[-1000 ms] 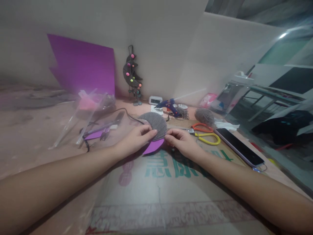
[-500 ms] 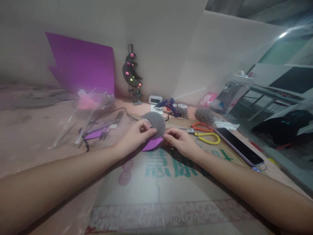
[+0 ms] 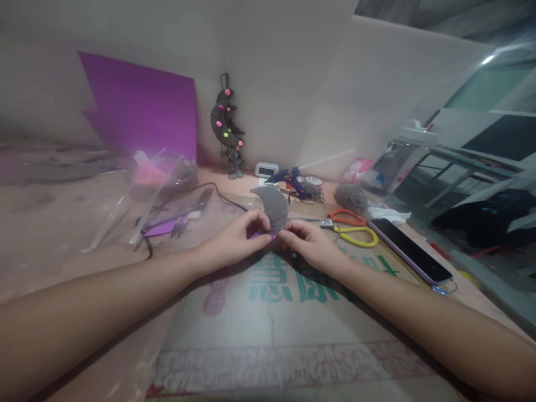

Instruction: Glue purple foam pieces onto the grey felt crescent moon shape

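Note:
A crescent of purple sheet wound with grey yarn (image 3: 273, 205) is raised above the printed cardboard, its pointed tip up. My left hand (image 3: 247, 234) pinches its lower end between thumb and fingers; a sliver of bare purple shows beneath them. At the lower right edge of the crescent, my right hand (image 3: 304, 239) is closed in a pinch on the grey yarn, though the strand itself is mostly hidden by the fingertips. Just beyond my right hand lie scissors (image 3: 352, 235) with orange and yellow handles. A ball of grey yarn (image 3: 350, 199) rests farther back.
A blue glue gun (image 3: 293, 180) and a small white digital clock (image 3: 267, 170) stand by the wall. A finished moon ornament (image 3: 221, 120) hangs there, beside a purple sheet (image 3: 146, 111). A phone (image 3: 410, 251) lies right; clear glue sticks (image 3: 144, 220) lie left.
The crescent has turned more upright and shifted slightly right, showing less purple below. My left hand has moved its grip to the lower end; my right hand stays at the edge.

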`<act>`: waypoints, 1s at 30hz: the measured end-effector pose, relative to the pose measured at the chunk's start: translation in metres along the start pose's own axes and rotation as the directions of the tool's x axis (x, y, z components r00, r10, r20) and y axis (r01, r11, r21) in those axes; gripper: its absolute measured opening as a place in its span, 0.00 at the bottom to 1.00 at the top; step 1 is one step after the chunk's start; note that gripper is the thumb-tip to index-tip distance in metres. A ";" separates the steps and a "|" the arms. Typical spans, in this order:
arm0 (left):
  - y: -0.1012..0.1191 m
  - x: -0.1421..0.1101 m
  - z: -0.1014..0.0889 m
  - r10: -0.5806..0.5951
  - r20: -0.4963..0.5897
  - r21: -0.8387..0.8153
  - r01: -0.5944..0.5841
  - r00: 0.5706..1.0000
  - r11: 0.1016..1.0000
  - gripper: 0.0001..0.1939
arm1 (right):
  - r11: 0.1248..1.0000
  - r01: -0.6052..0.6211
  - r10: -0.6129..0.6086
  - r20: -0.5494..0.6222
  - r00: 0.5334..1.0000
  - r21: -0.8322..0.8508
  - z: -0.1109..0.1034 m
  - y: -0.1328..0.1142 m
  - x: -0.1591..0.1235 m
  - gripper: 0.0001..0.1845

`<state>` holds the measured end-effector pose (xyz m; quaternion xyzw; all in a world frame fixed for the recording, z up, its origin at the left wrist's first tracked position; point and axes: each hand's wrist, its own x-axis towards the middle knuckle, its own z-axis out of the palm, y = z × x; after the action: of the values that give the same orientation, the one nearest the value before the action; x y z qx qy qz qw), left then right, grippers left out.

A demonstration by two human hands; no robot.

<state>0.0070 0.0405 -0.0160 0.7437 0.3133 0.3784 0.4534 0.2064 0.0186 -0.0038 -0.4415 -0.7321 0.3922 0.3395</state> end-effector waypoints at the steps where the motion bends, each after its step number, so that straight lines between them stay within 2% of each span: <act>1: 0.000 0.000 0.000 0.001 0.002 0.012 -0.001 1.000 1.000 0.07 | 1.000 0.004 -0.004 0.003 1.000 -0.003 0.000 0.000 0.000 0.13; 8: 0.001 0.000 -0.002 0.023 -0.015 0.073 -0.022 1.000 0.997 0.09 | 0.998 -0.005 0.003 0.024 1.000 0.063 0.000 0.000 -0.002 0.10; 12: 0.001 0.000 -0.002 0.000 -0.018 0.073 0.001 1.000 0.997 0.09 | 1.000 0.009 -0.009 -0.009 1.000 0.005 0.001 0.001 -0.002 0.09; 18: 0.003 -0.001 -0.002 -0.028 -0.004 0.043 0.028 1.000 0.999 0.07 | 0.999 0.036 -0.036 0.001 0.999 -0.019 0.000 0.000 -0.002 0.11; 30: 0.004 -0.002 -0.002 -0.022 -0.019 0.118 0.024 1.000 0.993 0.13 | 0.974 0.090 -0.093 -0.006 0.996 -0.207 0.001 -0.005 -0.004 0.11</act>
<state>0.0052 0.0383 -0.0122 0.7622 0.3478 0.3606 0.4100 0.2049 0.0132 0.0000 -0.4433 -0.7857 0.2945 0.3152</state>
